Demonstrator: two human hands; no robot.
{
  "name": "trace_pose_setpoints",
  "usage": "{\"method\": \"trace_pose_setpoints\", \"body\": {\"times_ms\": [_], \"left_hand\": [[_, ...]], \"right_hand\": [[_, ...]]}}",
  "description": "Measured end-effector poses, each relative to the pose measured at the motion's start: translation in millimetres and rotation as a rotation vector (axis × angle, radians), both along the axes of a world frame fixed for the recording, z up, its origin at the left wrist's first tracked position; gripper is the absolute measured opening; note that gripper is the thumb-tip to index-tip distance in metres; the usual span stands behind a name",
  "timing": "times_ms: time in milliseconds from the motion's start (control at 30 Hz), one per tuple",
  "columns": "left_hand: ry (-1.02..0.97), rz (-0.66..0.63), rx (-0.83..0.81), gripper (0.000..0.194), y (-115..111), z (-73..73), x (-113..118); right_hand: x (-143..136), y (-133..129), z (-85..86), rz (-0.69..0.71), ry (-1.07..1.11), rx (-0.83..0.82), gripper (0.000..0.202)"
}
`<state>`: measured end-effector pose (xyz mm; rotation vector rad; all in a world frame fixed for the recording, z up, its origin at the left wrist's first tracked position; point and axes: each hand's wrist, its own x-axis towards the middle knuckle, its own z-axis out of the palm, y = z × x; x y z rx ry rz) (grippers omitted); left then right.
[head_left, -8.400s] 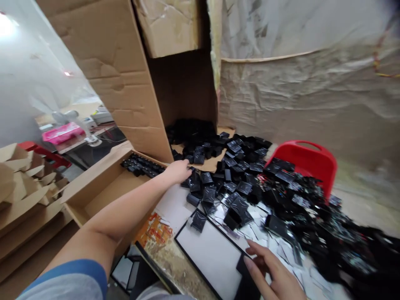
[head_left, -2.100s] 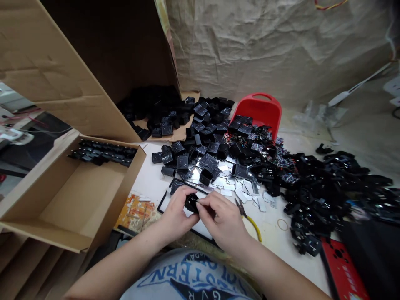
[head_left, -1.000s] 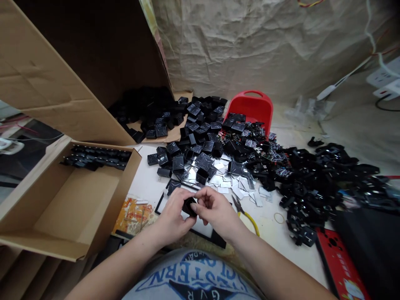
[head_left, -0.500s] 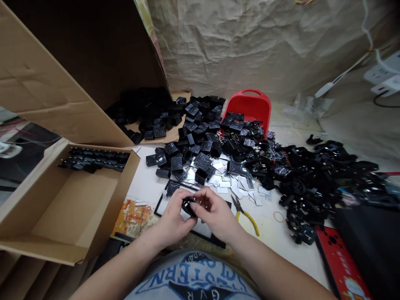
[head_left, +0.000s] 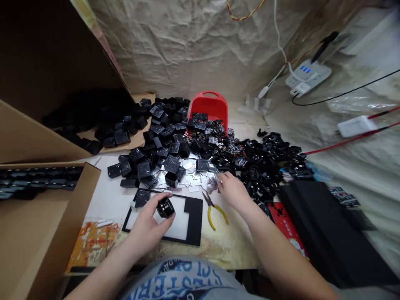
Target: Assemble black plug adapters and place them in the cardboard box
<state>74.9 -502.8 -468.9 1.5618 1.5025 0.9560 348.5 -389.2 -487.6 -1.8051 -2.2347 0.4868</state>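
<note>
Head view: left hand pinches black housing above framed white panel; right hand is nearer the silvery plates; these lie just left of its fingertips, long axes scattered; its grip, cannot tell.

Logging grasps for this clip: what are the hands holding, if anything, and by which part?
The left hand holds a black housing by its sides, between thumb and fingers. Whether the right hand holds anything cannot be told.
</note>
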Motion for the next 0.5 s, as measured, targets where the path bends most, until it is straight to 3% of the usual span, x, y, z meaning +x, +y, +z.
{"method": "trace_pose_setpoints", "body": {"times_ms": [67, 167, 300, 500], "left_hand": [[-0.018, -0.020, -0.019, 0.044, -0.1, -0.5, 5.4], [-0.023, -0.041, -0.035, 0.045, 0.1, -2.5, 8.5], [-0.026, 0.000, -0.062, 0.044, 0.7, -5.7, 4.6], [-0.037, -0.020, -0.087, 0.041, 3.8, -1.1, 7.5]], "right_hand": [[1.2, 2.3, -8.7, 0.026, -0.027, -0.003, 0.036], [-10.6, -4.4, -15.2, 0.110, -0.019, -0.009, 0.029], [-17.9, -13.9, -9.6, 0.216, 0.031, -0.003, 0.023], [24.8, 0.1, 6.7, -0.204, -0.135, 0.123, 0.025]]}}
